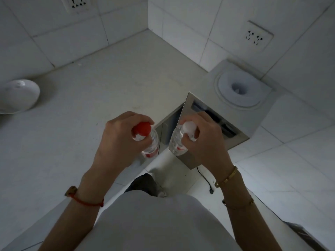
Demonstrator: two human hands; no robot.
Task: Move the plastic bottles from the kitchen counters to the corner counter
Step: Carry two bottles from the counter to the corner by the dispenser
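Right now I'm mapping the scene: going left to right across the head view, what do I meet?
White ceramic bowl → left hand → red-capped clear plastic bottle → white-capped clear plastic bottle → right hand → white water dispenser top.

Clear glossy plastic on both bottles [152, 140], matt pale stone on the counter [72, 133], glazed tiles [181, 24], brushed metal on the dispenser panel [188, 158].

The bottle with the red cap [142, 128] is clear plastic with a red-and-white label, and the bottle with the white cap [189, 127] is clear too, with a red mark low on its side. The counter [101, 91] is off-white, the wall tiles [184, 22] white with grey grout. The bowl [18, 96] is white. A red string bracelet [87, 202] and gold bangle [226, 179] circle the wrists.
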